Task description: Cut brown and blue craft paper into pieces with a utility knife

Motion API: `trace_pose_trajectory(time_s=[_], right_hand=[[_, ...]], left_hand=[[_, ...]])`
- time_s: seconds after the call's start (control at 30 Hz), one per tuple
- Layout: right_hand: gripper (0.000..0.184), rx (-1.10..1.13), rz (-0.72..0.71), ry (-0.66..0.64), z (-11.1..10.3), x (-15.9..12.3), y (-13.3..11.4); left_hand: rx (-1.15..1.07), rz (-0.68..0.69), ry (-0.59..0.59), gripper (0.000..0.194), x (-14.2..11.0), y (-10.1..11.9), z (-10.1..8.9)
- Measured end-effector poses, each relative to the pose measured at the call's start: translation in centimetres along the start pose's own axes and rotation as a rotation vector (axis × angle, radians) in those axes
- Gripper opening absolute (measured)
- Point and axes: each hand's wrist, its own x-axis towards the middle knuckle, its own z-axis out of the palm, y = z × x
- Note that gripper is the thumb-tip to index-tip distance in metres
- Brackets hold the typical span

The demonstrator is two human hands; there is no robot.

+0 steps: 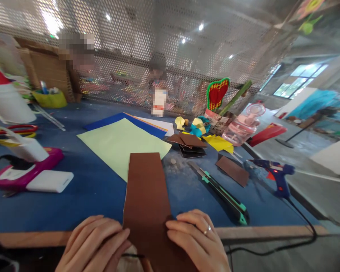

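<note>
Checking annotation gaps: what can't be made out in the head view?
All head view:
Brown strip: near end cut off by the bottom edge.
Any grip by left hand or right hand beneath it: hidden by the strip.
Blue sheet: partly covered by the pale green sheet.
Room behind the mesh panel: blurred.

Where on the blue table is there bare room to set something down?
A wide bare patch lies between the white block and the brown strip, nearer than the pale green sheet. A narrower one, smudged toward the back, lies between strip and utility knife. It is crowded around the stacked brown pieces, yellow paper and pink bottle.
</note>
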Motion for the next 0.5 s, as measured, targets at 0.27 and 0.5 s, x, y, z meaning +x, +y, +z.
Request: trace_pose_trajectory(time_s=[0.27, 0.5], right_hand=[[0.029, 0.084, 0.055, -0.350, -2.3, 2.1, 1.2], [0.027, 0.130, 0.112, -0.407, -2.2, 1.0, 1.4]], left_hand=[[0.015, -0.048, -0.005, 0.021, 0.3, 0.0, 0.1], [0.013, -0.066, -0.014, 0.018, 0.5, 0.0, 0.1]])
